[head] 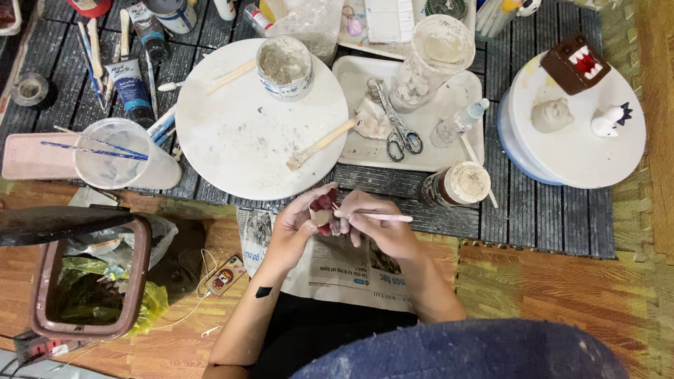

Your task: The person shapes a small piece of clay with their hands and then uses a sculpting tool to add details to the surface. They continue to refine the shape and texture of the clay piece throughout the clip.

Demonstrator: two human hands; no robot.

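The left hand [298, 228] grips one small dark-red clay figure [324, 205], the right hand [375, 226] pinches one thin white brush [382, 217], two round white boards [242, 133] at twelve and two o'clock

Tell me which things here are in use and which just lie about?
In use: small red and white piece in left hand; thin white tool in right hand.

Lying about: scissors, wooden stick, clay tub, round board, brown figure.
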